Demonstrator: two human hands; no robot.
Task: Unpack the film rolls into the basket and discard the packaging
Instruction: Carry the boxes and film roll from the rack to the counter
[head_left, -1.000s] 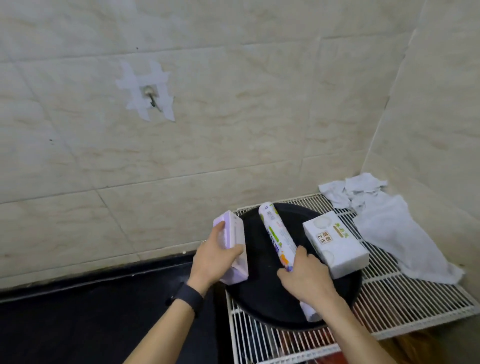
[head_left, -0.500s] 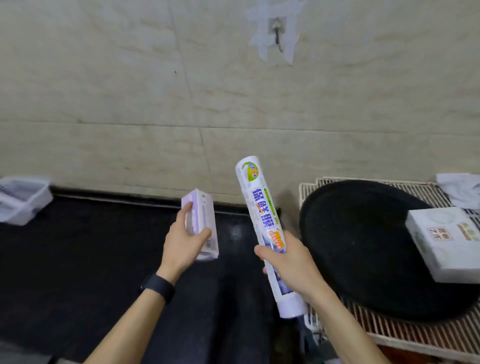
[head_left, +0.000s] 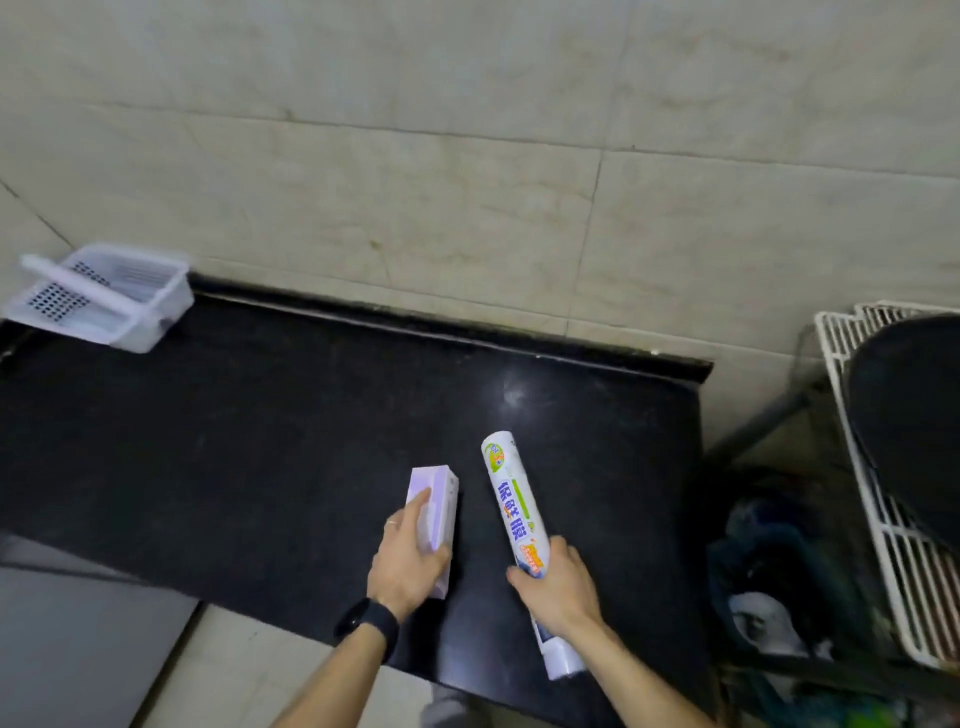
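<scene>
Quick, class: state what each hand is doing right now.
Left hand: closed on the purple box.
Right hand: closed on the film roll.

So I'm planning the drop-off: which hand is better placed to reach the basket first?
Probably the left hand, holding the box. The basket sits far left on the counter, and the right hand with the roll is farther away.

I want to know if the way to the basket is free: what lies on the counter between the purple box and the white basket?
Nothing: in the head view, bare black counter stretches from the purple box in the left hand to the white basket.
</scene>
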